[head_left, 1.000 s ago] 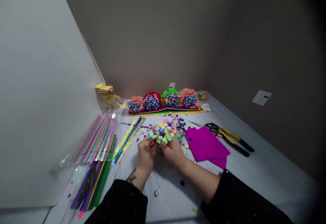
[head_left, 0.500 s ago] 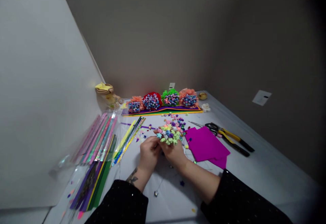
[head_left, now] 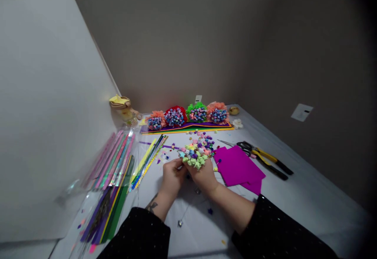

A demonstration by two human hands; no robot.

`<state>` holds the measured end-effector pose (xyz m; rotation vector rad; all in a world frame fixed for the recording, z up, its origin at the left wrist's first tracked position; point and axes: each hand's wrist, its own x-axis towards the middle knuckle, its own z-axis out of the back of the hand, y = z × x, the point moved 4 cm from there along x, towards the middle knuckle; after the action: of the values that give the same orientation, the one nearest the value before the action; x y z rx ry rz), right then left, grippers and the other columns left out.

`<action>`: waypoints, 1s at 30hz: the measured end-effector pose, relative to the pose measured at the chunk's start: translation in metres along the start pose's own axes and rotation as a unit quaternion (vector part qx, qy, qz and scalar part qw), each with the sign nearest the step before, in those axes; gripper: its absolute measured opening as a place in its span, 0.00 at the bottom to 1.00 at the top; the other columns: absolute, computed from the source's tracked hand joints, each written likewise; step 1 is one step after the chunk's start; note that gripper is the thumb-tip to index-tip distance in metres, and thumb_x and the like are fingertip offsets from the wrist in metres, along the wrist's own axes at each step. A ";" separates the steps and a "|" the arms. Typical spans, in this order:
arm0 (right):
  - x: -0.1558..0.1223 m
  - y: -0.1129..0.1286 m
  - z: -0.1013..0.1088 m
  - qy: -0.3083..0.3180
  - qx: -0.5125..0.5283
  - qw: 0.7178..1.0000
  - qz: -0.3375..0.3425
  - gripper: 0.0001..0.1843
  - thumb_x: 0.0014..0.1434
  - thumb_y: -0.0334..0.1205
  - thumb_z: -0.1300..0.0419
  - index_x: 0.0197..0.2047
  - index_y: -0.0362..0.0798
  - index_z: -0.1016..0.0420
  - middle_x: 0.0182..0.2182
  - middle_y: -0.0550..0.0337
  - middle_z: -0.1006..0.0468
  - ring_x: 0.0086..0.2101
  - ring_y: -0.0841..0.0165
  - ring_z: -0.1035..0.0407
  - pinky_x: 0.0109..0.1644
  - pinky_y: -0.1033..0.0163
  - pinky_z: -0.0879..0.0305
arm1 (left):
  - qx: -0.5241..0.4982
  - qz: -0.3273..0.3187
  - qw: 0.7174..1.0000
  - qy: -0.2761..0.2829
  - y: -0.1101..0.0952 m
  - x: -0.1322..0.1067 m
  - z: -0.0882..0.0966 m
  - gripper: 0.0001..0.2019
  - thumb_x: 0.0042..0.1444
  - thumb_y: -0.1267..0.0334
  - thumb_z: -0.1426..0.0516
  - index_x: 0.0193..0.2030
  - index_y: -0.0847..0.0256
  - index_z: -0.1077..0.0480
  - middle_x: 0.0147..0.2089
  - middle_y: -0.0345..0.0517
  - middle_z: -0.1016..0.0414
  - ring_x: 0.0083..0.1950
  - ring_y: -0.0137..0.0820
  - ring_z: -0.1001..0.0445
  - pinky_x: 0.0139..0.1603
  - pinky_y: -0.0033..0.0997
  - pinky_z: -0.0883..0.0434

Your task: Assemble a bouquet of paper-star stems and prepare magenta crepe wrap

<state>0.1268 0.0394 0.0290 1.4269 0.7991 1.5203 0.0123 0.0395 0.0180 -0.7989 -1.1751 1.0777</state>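
Both hands are close together near the middle of the white tabletop (head_left: 297, 196). The left hand (head_left: 173, 177) and the right hand (head_left: 204, 178) hold from two sides a round cluster of small folded paper stars (head_left: 194, 156) in green, pink, blue and purple. Their fingers are curled narrow around its lower part, so the cluster sits on the hands and above the tabletop. Just behind it, toward the far edge, lies a loose pile of colourful paper stars (head_left: 200, 139).

On the right side are flat magenta paper sheets (head_left: 237, 165), and beside them black scissors with yellow-and-black handles (head_left: 259, 157). Along the left edge lie clear plastic sleeves with long coloured paper strips (head_left: 110, 172). Four round bouquets of paper stars with crepe paper around them (head_left: 188, 116) stand in a row on the far edge, on coloured flat sheets. A small silver bead (head_left: 180, 223) lies near the near edge, below the hands.
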 end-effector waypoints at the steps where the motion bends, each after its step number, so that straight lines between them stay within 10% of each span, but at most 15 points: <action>1: 0.000 0.000 0.000 0.004 0.001 1.000 0.000 0.07 0.52 0.41 0.42 0.25 0.49 0.29 0.22 0.58 0.23 0.27 0.64 0.29 0.33 0.61 0.31 | -0.002 0.003 1.000 -0.005 0.000 0.000 0.001 0.09 0.47 0.64 0.42 0.20 0.63 0.27 0.20 0.41 0.27 0.24 0.28 0.33 0.26 0.25 0.37; 6: 0.002 -0.006 -0.003 0.036 0.021 0.999 -0.013 0.07 0.51 0.41 0.40 0.33 0.48 0.28 0.28 0.58 0.23 0.31 0.64 0.29 0.37 0.60 0.31 | -0.025 0.022 0.999 -0.033 0.004 0.000 0.008 0.09 0.44 0.65 0.40 0.17 0.63 0.28 0.17 0.38 0.32 0.22 0.25 0.37 0.24 0.24 0.40; 12: 0.005 -0.005 -0.002 0.070 0.102 0.992 0.039 0.31 0.53 0.52 0.39 0.57 0.52 0.42 0.54 0.49 0.32 0.53 0.61 0.36 0.55 0.54 0.38 | -0.233 0.119 0.959 -0.109 0.017 0.010 0.015 0.09 0.41 0.60 0.34 0.28 0.62 0.23 0.27 0.41 0.23 0.29 0.27 0.26 0.36 0.27 0.30; 24: 0.036 -0.001 0.046 -0.169 0.175 0.967 -0.075 0.07 0.58 0.44 0.45 0.38 0.51 0.33 0.33 0.62 0.29 0.35 0.72 0.33 0.39 0.65 0.36 | -0.367 0.165 0.901 -0.164 0.028 0.026 0.031 0.17 0.35 0.58 0.30 0.29 0.64 0.26 0.26 0.40 0.24 0.27 0.24 0.26 0.34 0.25 0.28; 30: 0.042 0.002 0.033 0.135 -0.006 0.984 -0.120 0.05 0.52 0.38 0.40 0.30 0.47 0.26 0.26 0.63 0.26 0.27 0.72 0.35 0.33 0.66 0.40 | -0.463 0.241 0.833 -0.185 0.030 0.029 0.035 0.08 0.45 0.65 0.33 0.30 0.61 0.28 0.24 0.34 0.27 0.24 0.20 0.28 0.31 0.21 0.28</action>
<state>0.1607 0.0733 0.0526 1.0829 1.0829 1.5432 -0.0279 0.0749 0.0072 -1.7710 -1.9411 1.0619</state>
